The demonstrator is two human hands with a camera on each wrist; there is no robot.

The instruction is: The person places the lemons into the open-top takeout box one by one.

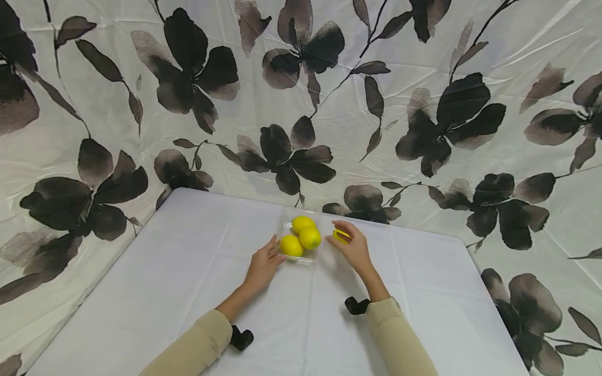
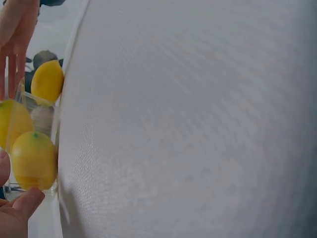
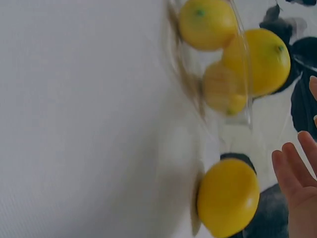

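Note:
A clear plastic box (image 1: 308,260) stands on the white table with three yellow lemons inside, among them a front-left lemon (image 1: 291,245) and a lemon lying higher on the others (image 1: 310,237). My left hand (image 1: 263,265) touches the box at its near left corner, fingers along the side and thumb at the front. Right of the box, a loose lemon (image 3: 228,198) rests on the table. Over it hovers my right hand (image 1: 352,248), thumb and fingers spread to either side. In the right wrist view a gap shows between those fingers (image 3: 292,168) and the lemon.
The white-covered table (image 1: 188,292) extends around both hands, its far edge just behind the box. Beyond hangs a pale cloth (image 1: 367,120) printed with dark flowers. A dark wrist camera (image 1: 242,338) is worn at the left cuff, another (image 1: 356,306) at the right.

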